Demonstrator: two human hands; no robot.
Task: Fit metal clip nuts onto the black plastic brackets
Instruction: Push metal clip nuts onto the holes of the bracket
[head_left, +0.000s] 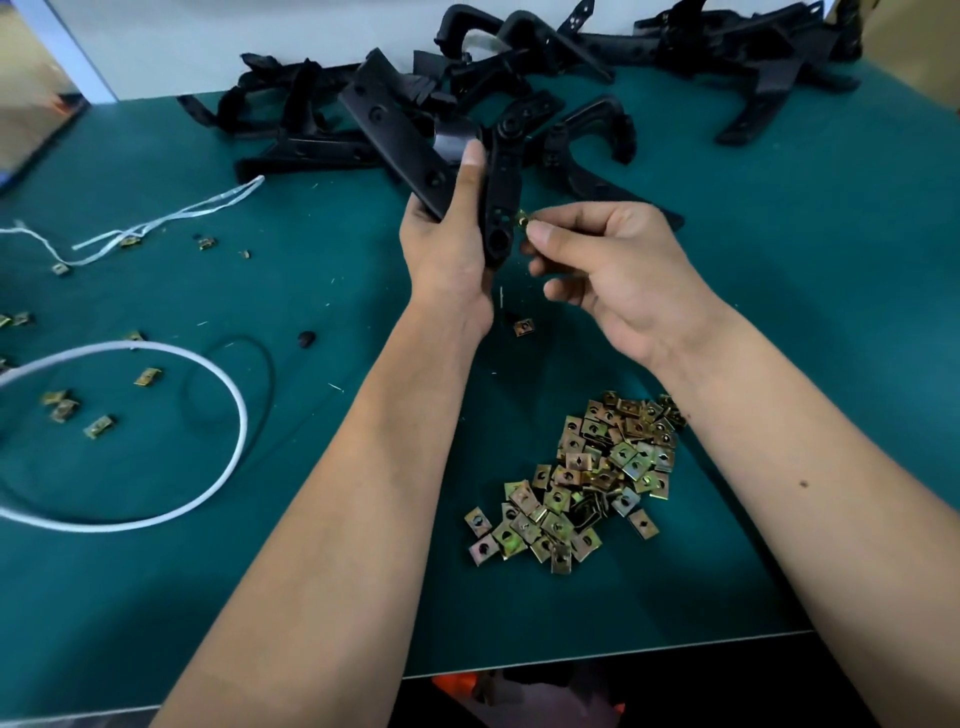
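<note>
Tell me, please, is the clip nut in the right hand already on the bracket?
Not yet seated: the small brass-coloured metal clip nut, pinched by the right hand, sits at the edge of the black plastic bracket.

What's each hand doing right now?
Left hand: closed around a black bracket, holding it upright.
Right hand: fingers pinching a clip nut at the bracket's edge.

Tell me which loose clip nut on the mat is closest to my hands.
The single clip nut lying just below your left hand; all others lie farther off.
</note>
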